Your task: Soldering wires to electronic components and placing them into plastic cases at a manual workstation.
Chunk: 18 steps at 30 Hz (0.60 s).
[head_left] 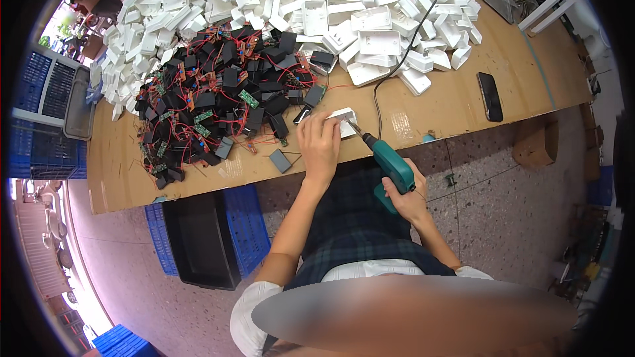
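My left hand (320, 142) is at the table's front edge, fingers bent over a small white plastic case (347, 129) and holding it down. Wrapped around the handle of a green pistol-shaped electric screwdriver (394, 166) is my right hand (411, 193). The screwdriver's tip points at the case's interior; whether it touches a screw is too small to tell. A single grey block (280, 160) lies left of my left wrist. Behind it is a heap of black modules (228, 102) with red wires and green circuit boards.
White plastic cases (380, 43) are piled across the back of the cardboard-covered table (463, 46). A black cable (377, 92) runs down to the screwdriver. At right lies a phone (490, 96). Below the table stand a black bin (200, 241) and a blue crate (248, 231).
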Available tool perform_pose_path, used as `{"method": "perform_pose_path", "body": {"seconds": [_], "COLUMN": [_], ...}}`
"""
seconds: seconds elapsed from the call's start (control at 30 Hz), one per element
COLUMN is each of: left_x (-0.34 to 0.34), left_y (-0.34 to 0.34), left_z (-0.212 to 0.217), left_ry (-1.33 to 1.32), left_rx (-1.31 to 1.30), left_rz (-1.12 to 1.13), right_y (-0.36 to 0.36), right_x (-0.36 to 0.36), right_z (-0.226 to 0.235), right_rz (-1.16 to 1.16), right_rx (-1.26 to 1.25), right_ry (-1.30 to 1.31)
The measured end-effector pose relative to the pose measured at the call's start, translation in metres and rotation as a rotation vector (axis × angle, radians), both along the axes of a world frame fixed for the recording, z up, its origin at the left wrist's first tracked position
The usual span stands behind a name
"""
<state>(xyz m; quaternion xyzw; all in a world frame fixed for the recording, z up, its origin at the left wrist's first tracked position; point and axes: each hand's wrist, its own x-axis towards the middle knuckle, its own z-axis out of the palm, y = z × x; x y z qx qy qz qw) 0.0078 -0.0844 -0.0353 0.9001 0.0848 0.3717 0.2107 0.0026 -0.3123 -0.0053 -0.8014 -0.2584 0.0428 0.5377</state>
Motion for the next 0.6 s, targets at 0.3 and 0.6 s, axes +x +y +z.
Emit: {"method": "perform_pose_path", "body": {"seconds": [0.3,0.6], "left_x": [0.0006,0.0013], "left_y": [-0.0008,-0.0030], "left_z": [-0.0050,-0.0059], "left_ry": [-0.022,-0.053], "left_rx": [-0.059,-0.017], "left_rz": [-0.032,-0.022], "right_y": [0.0043,0.0078], "right_x": [0.0025,0.0021], "right_z": [-0.0028,0.0045], "right_rz": [-0.044,-0.086], "right_rx": [0.003,-0.045], "right_ry": [0.016,0.040]}}
